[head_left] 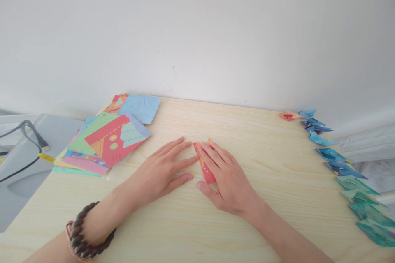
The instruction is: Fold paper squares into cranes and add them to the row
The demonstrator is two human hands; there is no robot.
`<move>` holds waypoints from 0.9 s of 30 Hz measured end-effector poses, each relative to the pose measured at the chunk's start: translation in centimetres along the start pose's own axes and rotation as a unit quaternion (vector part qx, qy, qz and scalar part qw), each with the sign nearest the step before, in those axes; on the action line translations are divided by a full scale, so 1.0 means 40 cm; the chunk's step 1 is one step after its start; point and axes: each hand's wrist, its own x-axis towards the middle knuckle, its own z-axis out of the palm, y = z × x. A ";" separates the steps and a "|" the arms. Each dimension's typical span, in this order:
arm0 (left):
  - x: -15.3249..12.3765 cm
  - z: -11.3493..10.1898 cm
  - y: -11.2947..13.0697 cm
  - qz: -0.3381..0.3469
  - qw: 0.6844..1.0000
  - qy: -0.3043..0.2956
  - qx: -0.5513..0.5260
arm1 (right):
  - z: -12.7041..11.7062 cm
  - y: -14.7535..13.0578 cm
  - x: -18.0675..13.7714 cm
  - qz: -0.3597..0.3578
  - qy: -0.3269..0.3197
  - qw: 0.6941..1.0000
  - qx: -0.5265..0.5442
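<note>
A small folded piece of red patterned origami paper (210,176) lies on the wooden table (173,230), in front of me at the middle. My right hand (226,176) rests flat over its right side, fingers stretched out and covering part of it. From the other side my left hand (166,168) reaches in with spread fingers. One of its fingertips is at the paper's left edge; whether it presses on it I cannot tell. The paper's right part is hidden under my right fingers.
Printed origami sheets (123,141) lie in a loose pile at the table's left. Several folded paper pieces (338,156) in blue, green and orange line the right edge. A white wall (197,37) rises behind. A black cable (29,164) hangs over a grey surface at left.
</note>
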 end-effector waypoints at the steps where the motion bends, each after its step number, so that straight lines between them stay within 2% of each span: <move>1: 0.000 -0.001 0.000 0.000 1.000 -0.003 0.004 | 0.000 0.000 0.000 0.001 -0.001 1.000 -0.001; 27: 0.003 0.000 -0.004 0.017 1.000 -0.008 0.006 | -0.004 0.001 0.003 0.002 -0.014 1.000 -0.026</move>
